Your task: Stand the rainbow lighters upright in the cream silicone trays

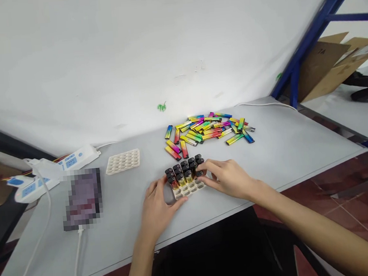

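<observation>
A pale tray with oval holes (193,188) lies near the table's front edge, its back rows filled with upright black-topped lighters (181,172). The front holes of the tray show bare. My left hand (156,207) rests at the tray's left side, thumb spread along its front corner, fingers apart and holding nothing. My right hand (228,178) is at the tray's right end, thumb and fingers closed on a black-topped lighter (200,172) there. Behind the tray, several colourful lighters (202,130) lie in a loose pile.
A second pale holed tray (123,162) lies to the left. Beyond it are a blurred-out phone (83,198) on a white cable and white power strips (76,159). Cardboard boxes (326,65) and a blue frame (310,32) stand at the right.
</observation>
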Action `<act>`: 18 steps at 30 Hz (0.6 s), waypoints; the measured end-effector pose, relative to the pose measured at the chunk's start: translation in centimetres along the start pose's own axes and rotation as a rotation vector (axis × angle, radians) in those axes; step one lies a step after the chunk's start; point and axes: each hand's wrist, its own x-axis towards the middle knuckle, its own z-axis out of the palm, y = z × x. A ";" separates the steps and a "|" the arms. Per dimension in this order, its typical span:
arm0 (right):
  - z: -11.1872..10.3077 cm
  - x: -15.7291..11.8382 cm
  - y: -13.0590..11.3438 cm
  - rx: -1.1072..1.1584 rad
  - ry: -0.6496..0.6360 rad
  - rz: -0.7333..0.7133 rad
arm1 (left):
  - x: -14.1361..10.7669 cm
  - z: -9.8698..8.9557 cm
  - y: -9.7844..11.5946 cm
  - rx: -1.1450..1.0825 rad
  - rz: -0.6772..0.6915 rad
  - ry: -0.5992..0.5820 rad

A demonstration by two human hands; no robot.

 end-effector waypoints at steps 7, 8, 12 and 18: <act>-0.1 0.0 0.2 -0.066 0.031 -0.032 | 0.0 0.1 0.1 -0.009 0.000 0.009; 0.0 0.1 0.3 -0.068 0.048 -0.029 | 0.0 0.1 0.1 -0.009 -0.006 0.007; 0.5 0.6 0.3 -0.090 0.082 -0.036 | -0.1 0.0 0.2 -0.010 -0.017 -0.008; -0.1 1.1 -0.2 -0.214 0.042 -0.093 | 0.0 -0.2 0.3 -0.012 -0.013 -0.010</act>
